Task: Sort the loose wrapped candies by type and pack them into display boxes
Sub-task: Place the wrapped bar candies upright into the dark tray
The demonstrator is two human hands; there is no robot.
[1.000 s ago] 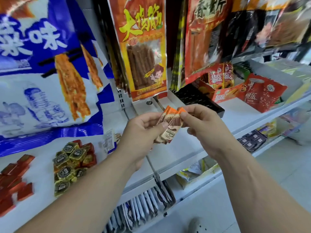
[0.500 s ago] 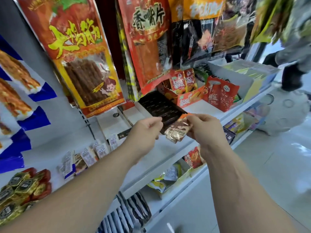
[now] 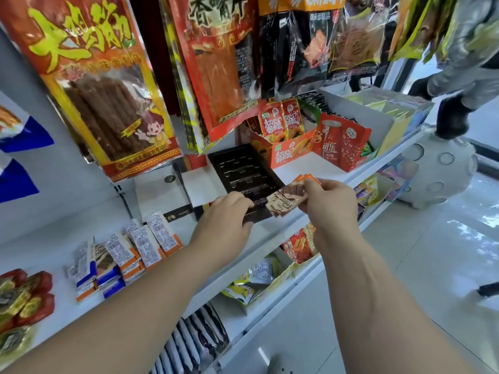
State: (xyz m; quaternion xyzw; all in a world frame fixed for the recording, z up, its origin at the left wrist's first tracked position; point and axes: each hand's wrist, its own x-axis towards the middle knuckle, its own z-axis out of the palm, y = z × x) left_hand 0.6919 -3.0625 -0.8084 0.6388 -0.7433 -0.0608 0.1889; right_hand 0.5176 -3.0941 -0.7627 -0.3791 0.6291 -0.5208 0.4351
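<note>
My right hand (image 3: 333,205) pinches a small stack of brown-and-orange wrapped candies (image 3: 286,198) just above the near right corner of a black slotted display tray (image 3: 240,171) on the white shelf. My left hand (image 3: 225,225) is at the tray's front edge, with its fingers curled down over that edge. Loose candies with orange and blue ends (image 3: 135,252) lie in a row on the shelf to the left. A heap of gold-and-red wrapped candies (image 3: 24,300) sits at the far left.
A white box lid (image 3: 159,193) lies left of the tray. An orange display box (image 3: 286,152) and red packets (image 3: 343,144) stand behind it. Large snack bags (image 3: 102,85) hang overhead. Lower shelves hold more packets (image 3: 194,338). A person's leg (image 3: 453,112) stands at the right.
The view swung right and closer to the tray. My left hand let go of the candy stack and dropped to the tray's front edge. My right hand kept the stack and carried it over the tray's corner.
</note>
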